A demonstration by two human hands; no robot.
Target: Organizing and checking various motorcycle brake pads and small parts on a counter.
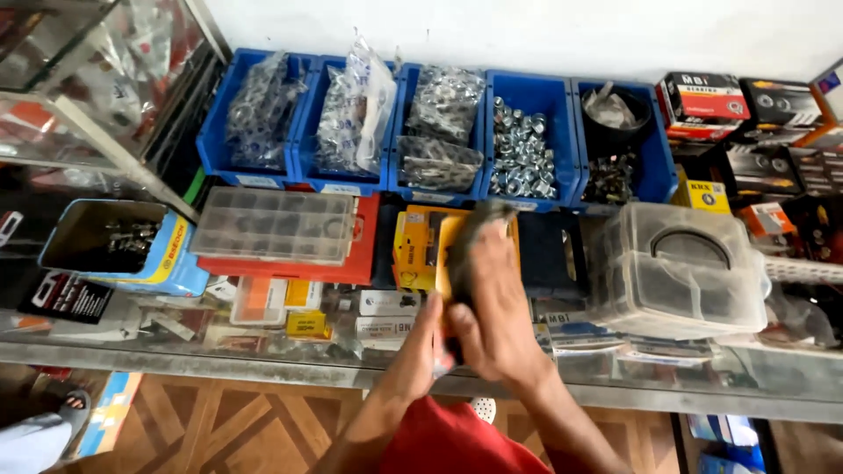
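Note:
Both my hands meet over the glass counter (263, 355) at the middle of the view. My left hand (425, 341) grips the lower edge of a flat yellow box (446, 248) that is held upright and tilted. My right hand (497, 309) lies over the front of that box, its fingers closed on a dark grey piece (479, 226) that sticks up past the box's top edge. Motion blur hides what the piece is. A second yellow pack (411, 248) lies on the counter just behind and to the left.
A row of blue bins (527, 96) with nuts and bagged washers lines the back wall. A clear organiser (277, 224) rests on a red case, and a clear lidded tub (676, 272) stands at right. An open blue carton (123, 246) sits at left. Another person's sandalled foot (70, 405) shows below.

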